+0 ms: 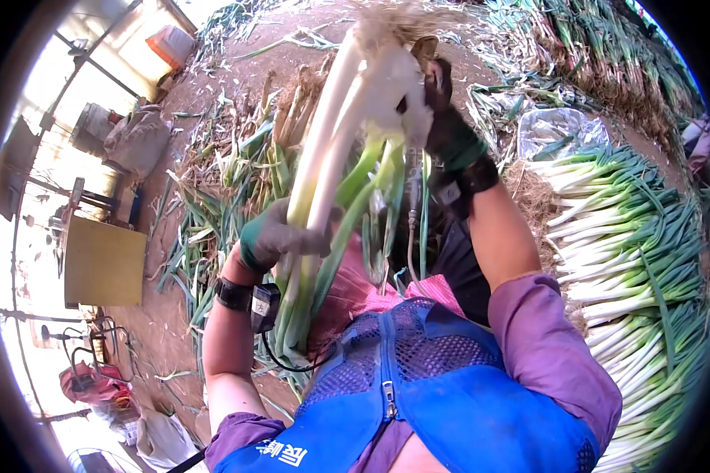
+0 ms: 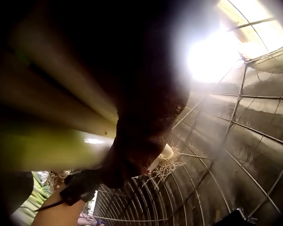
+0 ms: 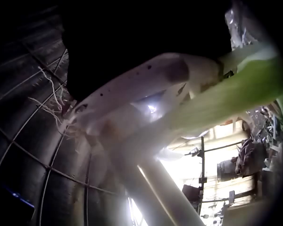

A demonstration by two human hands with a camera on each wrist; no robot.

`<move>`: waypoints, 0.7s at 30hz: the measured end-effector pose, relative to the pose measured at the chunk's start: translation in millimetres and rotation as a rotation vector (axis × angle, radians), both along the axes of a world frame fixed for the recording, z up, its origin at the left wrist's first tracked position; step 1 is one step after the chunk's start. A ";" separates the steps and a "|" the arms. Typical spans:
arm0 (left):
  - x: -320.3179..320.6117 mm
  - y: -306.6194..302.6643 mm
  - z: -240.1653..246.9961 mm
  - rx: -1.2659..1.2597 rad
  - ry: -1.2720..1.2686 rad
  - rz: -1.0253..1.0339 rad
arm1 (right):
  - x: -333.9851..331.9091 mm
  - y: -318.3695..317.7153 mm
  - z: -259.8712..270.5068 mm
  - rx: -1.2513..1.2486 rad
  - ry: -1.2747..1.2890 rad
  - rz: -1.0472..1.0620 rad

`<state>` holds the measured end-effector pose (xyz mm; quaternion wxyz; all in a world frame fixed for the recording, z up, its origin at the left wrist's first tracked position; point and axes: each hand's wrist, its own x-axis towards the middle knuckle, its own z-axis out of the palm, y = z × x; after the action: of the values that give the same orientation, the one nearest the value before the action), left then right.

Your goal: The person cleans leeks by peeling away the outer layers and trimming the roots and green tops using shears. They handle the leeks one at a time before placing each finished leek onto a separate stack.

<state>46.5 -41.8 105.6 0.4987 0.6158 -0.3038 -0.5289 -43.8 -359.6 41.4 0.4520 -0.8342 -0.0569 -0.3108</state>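
Grasping the leeks low on the stalks with the left hand, in front of the body, with the long axis slanting up and rightward to the roots, near the right hand. Unable to tell the right hand's grip. Showing small dark specks on pale skin only in the right wrist view.

blue mesh vest w/ zip, purple slvs, dk gloves w/ grn cuffs.

Held leeks before person; leek row right.
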 end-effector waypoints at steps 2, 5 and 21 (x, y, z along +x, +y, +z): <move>9.1 2.9 -4.3 -0.011 0.027 0.049 | -2.6 30.3 11.3 0.397 0.071 0.469; 12.3 10.5 -11.2 0.054 -0.014 0.096 | -0.7 42.1 8.8 0.461 0.264 0.448; 13.9 74.9 -70.5 0.114 0.177 0.219 | -67.6 -63.7 40.1 1.144 0.031 -0.192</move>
<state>60.4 33.1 35.1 0.5426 0.6236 -0.1594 -0.5398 -111.4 -423.3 81.5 0.8014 -0.4633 0.2026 -0.3196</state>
